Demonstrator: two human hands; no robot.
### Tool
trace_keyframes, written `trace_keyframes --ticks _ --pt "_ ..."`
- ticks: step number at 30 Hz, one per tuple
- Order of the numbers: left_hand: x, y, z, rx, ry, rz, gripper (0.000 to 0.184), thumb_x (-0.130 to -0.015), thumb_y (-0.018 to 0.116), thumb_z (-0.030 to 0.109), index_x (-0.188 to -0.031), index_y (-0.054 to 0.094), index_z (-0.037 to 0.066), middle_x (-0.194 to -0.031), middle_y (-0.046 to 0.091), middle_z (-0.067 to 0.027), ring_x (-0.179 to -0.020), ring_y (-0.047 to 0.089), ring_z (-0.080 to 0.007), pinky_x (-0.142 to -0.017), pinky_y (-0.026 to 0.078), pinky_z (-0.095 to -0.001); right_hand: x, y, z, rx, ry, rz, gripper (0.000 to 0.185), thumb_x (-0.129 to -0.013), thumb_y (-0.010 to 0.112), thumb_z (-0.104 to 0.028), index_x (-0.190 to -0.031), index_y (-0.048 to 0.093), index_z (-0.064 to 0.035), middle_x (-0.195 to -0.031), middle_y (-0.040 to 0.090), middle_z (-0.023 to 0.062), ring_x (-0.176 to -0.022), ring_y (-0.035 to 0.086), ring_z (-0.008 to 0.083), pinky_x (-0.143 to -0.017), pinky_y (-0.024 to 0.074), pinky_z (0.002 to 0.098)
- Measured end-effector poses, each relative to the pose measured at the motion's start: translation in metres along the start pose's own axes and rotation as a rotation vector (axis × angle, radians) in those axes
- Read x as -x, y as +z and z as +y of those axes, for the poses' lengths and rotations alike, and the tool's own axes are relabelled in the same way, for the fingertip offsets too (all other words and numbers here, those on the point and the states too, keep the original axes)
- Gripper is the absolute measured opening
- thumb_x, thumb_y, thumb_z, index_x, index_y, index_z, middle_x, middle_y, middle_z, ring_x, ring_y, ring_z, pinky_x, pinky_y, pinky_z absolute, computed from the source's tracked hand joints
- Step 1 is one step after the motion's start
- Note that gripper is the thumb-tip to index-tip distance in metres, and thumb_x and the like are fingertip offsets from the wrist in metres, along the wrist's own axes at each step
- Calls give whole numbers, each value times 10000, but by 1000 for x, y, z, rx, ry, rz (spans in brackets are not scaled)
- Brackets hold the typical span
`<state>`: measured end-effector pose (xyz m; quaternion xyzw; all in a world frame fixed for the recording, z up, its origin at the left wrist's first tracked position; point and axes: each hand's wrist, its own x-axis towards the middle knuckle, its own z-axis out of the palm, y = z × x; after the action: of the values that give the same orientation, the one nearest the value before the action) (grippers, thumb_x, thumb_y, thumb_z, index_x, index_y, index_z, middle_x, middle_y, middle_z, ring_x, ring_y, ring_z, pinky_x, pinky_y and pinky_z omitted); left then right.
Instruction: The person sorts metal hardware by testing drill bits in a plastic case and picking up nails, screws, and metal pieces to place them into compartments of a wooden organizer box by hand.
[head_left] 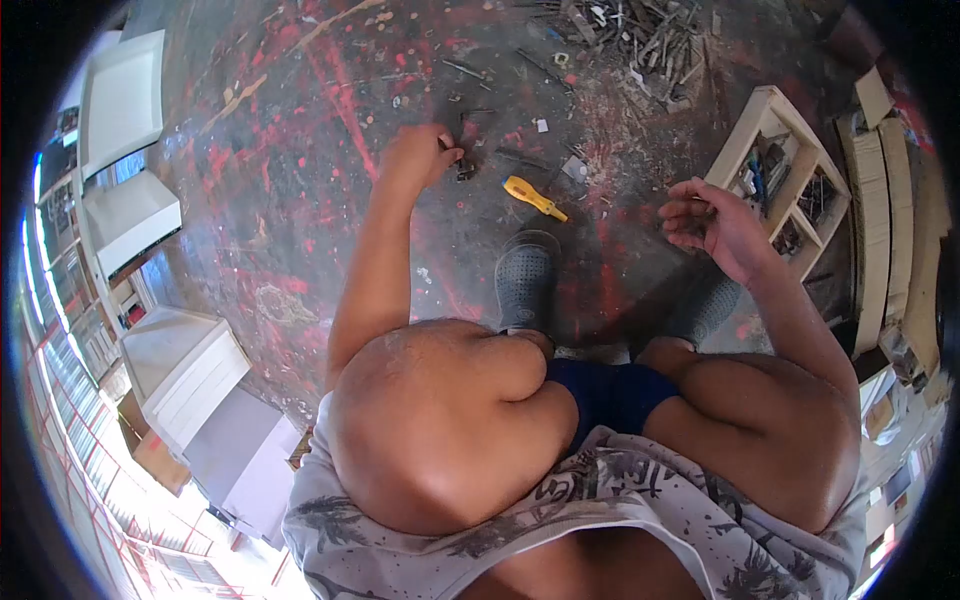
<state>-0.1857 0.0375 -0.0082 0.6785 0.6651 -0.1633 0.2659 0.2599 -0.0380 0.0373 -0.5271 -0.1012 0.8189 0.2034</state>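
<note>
Dark piece (464, 172) at left fingers (449, 156), compartmented wooden box (796, 179) near right hand (718, 225)

Screwdriver (534, 197): bright yellow
Small piece (464, 170), left of it: near-black
Floor (320, 200): dark grey, streaked red, flecked with white and tan
Box (740, 137), right: pale cream
Shoes (524, 280): dark grey, dotted
Shorts (610, 395): navy blue
Shirt (640, 485), near: pale grey, dark palm-tree print and lettering
Furniture (130, 215), left: white
Strips (866, 230), right: tan
Scraps (645, 45), far: mixed brown and grey

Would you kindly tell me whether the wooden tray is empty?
Not empty: the wooden tray holds assorted small items, visible between its dividers.
</note>
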Motion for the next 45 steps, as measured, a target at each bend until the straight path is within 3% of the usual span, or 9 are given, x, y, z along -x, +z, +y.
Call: trace_keyframes --ticks 9,16,21,26,29,31,34,40,45 --pt "13 -21 49 -5 207 122 175 -803 748 182 -894 746 32 -870 756 -169 -812 735 -366 -765 571 -443 -9 2 21 -69 94 -99 393 -1093 441 -370 -1212 634 -49 -1122 717 148 -1064 685 260 -966 546 441" --pt "79 -53 184 647 887 -316 306 -858 781 157 -1130 709 35 -1226 730 -154 -1139 701 -255 -958 532 -386 -3 22 37 -364 182 -348 360 -1084 482 -343 -1162 632 -26 -1144 705 175 -1077 680 342 -964 559 469" --pt "57 -61 166 804 750 -86 298 -916 742 166 -1183 700 42 -1228 728 -102 -1111 679 -204 -940 517 -337 5 -11 32 -141 36 -492 334 -1074 498 -314 -1151 633 -18 -1107 694 147 -1036 687 309 -965 563 474" --pt "44 -62 128 792 461 -37 288 -962 705 199 -1198 699 35 -1169 741 -63 -1039 672 -144 -866 517 -293 53 -98 -20 695 -174 -31 224 -943 654 -231 -1006 692 -20 -992 720 106 -943 694 207 -812 597 352" --pt "33 -55 113 742 334 -76 324 -967 702 225 -1231 689 38 -1186 732 -79 -1070 677 -165 -872 525 -319 74 -119 -41 1470 -71 353 209 -928 629 -170 -1024 720 -9 -969 731 191 -945 701 335 -885 556 424" --pt "20 -41 102 718 270 -138 368 -966 704 255 -1265 675 43 -1257 710 -103 -1170 666 -208 -946 526 -363 92 -105 -48 1493 -80 392 270 -923 652 -246 -1030 745 -15 -1051 728 216 -950 716 362 -881 561 459" --pt "8 -16 98 369 485 119 355 -932 725 272 -1223 699 71 -1194 720 -144 -969 734 -279 -823 571 -400 96 -93 -51 1804 -183 575 279 -942 647 -260 -1081 736 -35 -1109 720 208 -1064 674 403 -942 528 481" --pt "7 23 111 155 601 214 355 -895 745 256 -1203 688 88 -1200 683 -162 -1167 625 -375 -1011 495 -456 42 -46 -64 1590 -659 489 264 -971 616 -248 -1150 692 -70 -1122 687 181 -1099 648 386 -981 508 486" --pt "-20 38 50 302 280 663 327 -902 706 245 -1200 685 113 -1228 673 -134 -1211 592 -366 -1041 464 -488 14 -8 -85 1901 -772 230 241 -964 624 -238 -1113 678 -57 -1073 672 141 -1079 661 341 -958 517 471"
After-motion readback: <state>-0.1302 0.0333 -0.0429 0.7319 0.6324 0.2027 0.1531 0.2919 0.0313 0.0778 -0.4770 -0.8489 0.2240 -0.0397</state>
